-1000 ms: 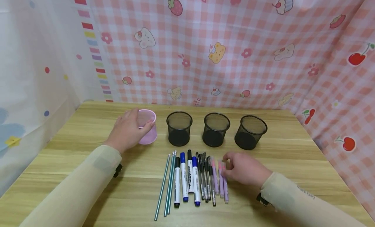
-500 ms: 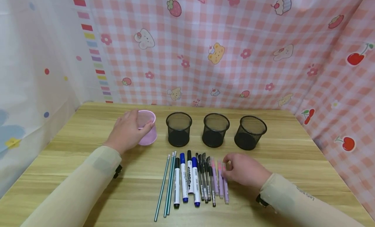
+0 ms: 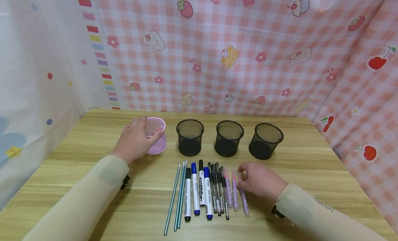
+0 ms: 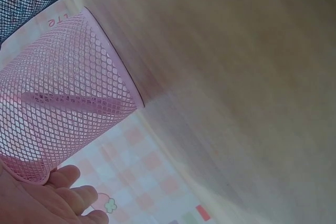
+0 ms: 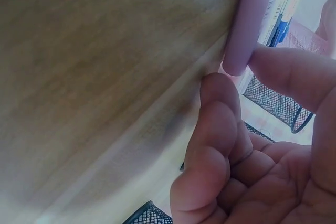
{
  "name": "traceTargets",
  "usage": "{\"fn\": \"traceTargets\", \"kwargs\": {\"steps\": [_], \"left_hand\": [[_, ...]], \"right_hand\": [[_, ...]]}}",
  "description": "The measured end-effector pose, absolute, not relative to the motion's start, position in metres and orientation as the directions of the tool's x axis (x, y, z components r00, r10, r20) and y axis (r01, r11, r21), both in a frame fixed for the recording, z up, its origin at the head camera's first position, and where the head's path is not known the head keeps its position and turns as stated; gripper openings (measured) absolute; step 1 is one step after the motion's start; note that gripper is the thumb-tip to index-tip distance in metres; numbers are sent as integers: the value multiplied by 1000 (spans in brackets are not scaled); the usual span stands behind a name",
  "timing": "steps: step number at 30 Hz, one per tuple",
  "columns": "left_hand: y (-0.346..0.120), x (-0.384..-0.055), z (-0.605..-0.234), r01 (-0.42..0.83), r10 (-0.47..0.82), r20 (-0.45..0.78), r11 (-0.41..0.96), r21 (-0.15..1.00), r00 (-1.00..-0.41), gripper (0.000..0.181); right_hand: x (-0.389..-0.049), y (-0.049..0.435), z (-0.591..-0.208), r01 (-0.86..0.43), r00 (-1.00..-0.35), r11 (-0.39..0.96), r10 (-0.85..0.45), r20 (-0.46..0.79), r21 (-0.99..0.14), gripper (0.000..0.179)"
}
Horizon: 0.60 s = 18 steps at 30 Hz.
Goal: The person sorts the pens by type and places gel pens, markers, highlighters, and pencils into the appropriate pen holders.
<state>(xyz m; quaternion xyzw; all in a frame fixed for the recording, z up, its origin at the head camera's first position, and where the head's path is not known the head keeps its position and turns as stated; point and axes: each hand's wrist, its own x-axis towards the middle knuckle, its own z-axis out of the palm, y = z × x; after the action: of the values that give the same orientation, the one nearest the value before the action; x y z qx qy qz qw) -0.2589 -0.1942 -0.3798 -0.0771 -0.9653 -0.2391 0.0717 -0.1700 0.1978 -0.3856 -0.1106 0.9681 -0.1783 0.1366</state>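
Plainly, right fingers (image 5: 218, 114) pinch a purple pen (image 3: 245, 203), left fingers (image 4: 76, 198) grip the pink cup (image 3: 160, 145), cloth (image 3: 192, 37) lettering showing "Lu".

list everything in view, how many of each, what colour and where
pink mesh cup: 1, pink, left end of the back row
black mesh cups: 3, black, right of the pink one
pencils: 3, metallic teal, left end of the front row
markers: 4, white, two black-capped and two blue-capped, right of the pencils
black pens: 4, black and clear, right of the markers
purple pens: 3, purple with pink, right end
table: 1, light wood, under everything
patterned cloth: pieces unclear, pink-checked and white, behind and beside the table
sleeves: 2, beige, on both arms
left hand: 1, holding the pink cup's rim
right hand: 1, pinching the rightmost purple pen
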Motion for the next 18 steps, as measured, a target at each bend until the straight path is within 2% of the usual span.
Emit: {"fn": "traceTargets", "kwargs": {"steps": [8,18], "left_hand": [[-195,-259,-380,186,122,170,877,443,-978,100],[-194,-259,-379,178,120,156,879,442,-980,100]], "right_hand": [[-170,197,-386,-175,-939,925,-259,-225,-337,46],[-172,195,-385,-200,-937,934,-271,-222,-296,42]]}}
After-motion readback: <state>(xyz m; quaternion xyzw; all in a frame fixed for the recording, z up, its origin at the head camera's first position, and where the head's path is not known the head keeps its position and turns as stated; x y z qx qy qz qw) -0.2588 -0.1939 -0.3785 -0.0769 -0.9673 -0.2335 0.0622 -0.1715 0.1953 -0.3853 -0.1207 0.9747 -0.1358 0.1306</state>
